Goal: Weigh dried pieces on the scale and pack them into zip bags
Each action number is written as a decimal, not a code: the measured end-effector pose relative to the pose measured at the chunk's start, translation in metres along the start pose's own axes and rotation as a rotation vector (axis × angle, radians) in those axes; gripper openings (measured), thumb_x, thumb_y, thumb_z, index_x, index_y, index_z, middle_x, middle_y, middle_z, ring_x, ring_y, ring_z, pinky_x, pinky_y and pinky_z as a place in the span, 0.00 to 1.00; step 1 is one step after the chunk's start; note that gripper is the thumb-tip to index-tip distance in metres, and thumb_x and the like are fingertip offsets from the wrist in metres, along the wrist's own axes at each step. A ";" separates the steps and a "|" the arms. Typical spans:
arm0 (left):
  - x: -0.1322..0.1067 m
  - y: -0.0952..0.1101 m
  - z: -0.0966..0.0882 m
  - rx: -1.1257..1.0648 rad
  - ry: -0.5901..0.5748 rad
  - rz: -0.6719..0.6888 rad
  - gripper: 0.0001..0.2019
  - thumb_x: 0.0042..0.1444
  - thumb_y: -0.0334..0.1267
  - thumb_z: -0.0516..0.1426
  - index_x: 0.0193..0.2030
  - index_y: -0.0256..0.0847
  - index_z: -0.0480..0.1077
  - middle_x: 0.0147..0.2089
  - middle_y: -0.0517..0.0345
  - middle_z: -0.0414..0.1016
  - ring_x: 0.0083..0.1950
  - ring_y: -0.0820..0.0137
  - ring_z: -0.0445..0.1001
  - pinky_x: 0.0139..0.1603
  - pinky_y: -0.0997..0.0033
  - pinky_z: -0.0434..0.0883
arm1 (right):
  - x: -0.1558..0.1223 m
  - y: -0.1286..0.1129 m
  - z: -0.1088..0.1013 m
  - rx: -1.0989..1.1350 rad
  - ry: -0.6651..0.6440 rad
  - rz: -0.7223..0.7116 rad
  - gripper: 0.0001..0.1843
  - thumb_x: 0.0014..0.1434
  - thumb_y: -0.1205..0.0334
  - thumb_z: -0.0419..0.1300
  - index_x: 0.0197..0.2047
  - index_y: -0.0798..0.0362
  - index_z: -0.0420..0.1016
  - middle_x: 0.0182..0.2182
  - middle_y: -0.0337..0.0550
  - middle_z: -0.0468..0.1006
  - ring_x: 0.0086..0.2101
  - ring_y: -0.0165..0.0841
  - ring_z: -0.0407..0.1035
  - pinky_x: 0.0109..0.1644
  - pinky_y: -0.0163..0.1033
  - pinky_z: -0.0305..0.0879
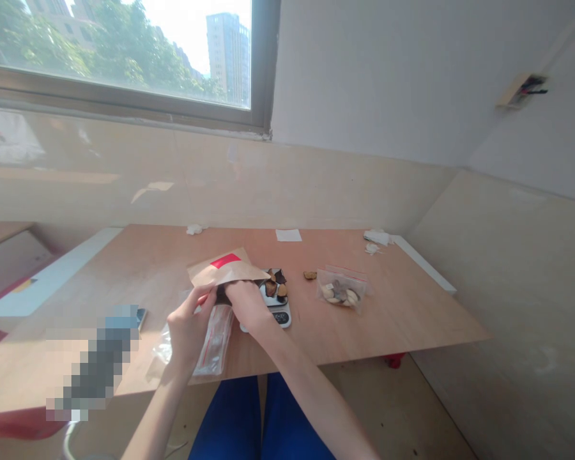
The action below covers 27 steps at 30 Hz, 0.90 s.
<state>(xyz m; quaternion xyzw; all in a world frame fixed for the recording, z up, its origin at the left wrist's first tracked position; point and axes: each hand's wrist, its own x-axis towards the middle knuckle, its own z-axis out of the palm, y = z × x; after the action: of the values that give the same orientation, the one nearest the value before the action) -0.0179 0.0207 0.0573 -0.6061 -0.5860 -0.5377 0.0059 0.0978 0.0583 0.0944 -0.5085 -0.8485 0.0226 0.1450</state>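
A brown paper bag (pixel 205 271) with a red label lies tilted with its mouth toward me. My left hand (pixel 190 322) pinches the edge of that mouth. My right hand (pixel 243 299) reaches into the bag, so its fingers are hidden. Just right of the bag, a small white kitchen scale (pixel 288 314) carries several dark and tan dried slices (pixel 271 287); the bag and my right arm cover part of it. Under my wrists lie clear zip bags (pixel 215 348) with red seal lines.
A zip bag of pale slices (pixel 340 291) lies to the right, with one loose dried slice (pixel 310 275) beside it. White paper (pixel 288 235) and crumpled scraps (pixel 377 238) lie along the back edge. A phone-like object (pixel 142 317), mostly blurred out, is at the left.
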 end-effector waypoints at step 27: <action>0.000 0.014 -0.001 0.019 -0.045 -0.087 0.12 0.54 0.49 0.55 0.36 0.45 0.73 0.28 0.61 0.78 0.31 0.69 0.78 0.28 0.76 0.66 | -0.057 0.020 -0.006 0.554 0.547 0.240 0.11 0.58 0.65 0.57 0.43 0.50 0.77 0.36 0.45 0.72 0.36 0.34 0.69 0.40 0.38 0.69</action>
<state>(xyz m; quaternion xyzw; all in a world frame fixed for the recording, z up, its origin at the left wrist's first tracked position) -0.0090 0.0153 0.0663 -0.5920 -0.6168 -0.5181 -0.0250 0.1416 0.0179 0.0843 -0.5330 -0.6750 0.1311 0.4930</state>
